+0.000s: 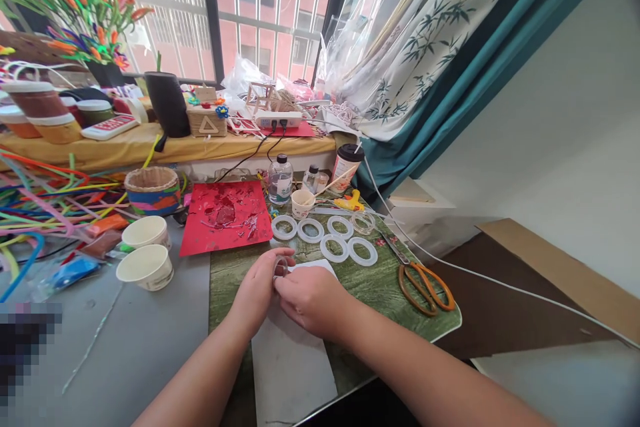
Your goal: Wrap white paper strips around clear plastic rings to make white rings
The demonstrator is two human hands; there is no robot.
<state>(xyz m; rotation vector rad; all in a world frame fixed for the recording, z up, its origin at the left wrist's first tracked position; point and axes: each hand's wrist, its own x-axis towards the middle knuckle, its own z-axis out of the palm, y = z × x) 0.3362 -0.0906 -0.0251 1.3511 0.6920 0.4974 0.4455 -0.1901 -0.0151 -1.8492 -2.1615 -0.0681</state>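
Note:
My left hand (254, 290) is closed around a clear ring (281, 267), like a resin bangle, tilted up in front of me. Against the ring's near edge, my right hand (316, 297) is closed in a pinch; whatever lies between its fingertips is hidden. Both hands are over a white sheet (295, 373) on the green wood-patterned table mat (385, 310). Just beyond them lie several whitish translucent ring molds (334, 248). A few clear bangles (363, 222) rest behind those molds.
Orange-handled scissors (425, 287) lie to the right. A red sheet (225, 217) with dark flakes and two paper cups (145, 267) are left. Behind stand a clear bottle (281, 180), a small cup with sticks (303, 204), a yellow glue gun (350, 201) and a lidded drink cup (346, 170).

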